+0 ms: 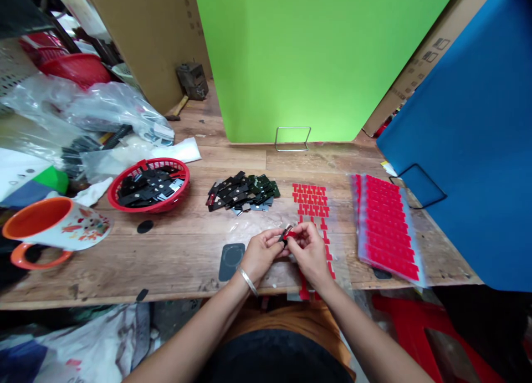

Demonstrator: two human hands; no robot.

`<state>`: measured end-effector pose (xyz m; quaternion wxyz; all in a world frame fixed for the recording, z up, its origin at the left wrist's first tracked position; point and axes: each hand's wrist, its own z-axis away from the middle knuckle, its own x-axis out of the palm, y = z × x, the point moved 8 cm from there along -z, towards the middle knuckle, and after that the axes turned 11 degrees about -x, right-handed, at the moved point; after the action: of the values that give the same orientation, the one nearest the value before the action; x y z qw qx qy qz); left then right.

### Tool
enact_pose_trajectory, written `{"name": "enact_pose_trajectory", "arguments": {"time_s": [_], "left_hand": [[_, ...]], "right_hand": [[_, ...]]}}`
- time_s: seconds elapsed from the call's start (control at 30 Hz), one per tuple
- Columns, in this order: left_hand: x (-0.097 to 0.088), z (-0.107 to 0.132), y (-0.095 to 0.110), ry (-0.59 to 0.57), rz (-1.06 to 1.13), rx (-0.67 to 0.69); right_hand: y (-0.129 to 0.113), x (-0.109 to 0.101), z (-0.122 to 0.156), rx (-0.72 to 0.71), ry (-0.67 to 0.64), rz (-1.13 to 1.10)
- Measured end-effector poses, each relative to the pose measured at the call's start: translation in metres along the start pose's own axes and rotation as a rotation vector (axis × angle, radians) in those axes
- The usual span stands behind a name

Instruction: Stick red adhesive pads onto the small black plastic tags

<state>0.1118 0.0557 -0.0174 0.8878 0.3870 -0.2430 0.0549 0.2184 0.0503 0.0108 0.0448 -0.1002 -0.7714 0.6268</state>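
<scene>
My left hand (262, 252) and my right hand (310, 251) meet above the near edge of the wooden table (124, 261). Together they pinch a small black piece with a red sticker (287, 234) on it. Under my right hand lies a clear sheet of red stickers (311, 201). A loose pile of black and green flat pieces (243, 192) lies just beyond my hands. A silver bangle sits on my left wrist.
A red basket (124, 201) of black pieces stands at the left. An orange-and-white mug (54, 226) lies near the left edge. A stack of red sticker sheets (386, 228) lies right. A black square pad (231, 261) lies beside my left hand. Green and blue boards stand behind.
</scene>
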Motion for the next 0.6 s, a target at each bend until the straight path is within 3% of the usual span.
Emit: {"name": "enact_pose_trajectory", "arguments": {"time_s": [0.6], "left_hand": [[-0.0010,-0.0013,-0.0009,0.000,-0.017,0.012]], "right_hand": [[0.0034,0.0002,0.0019,-0.010,-0.004,0.024]]}}
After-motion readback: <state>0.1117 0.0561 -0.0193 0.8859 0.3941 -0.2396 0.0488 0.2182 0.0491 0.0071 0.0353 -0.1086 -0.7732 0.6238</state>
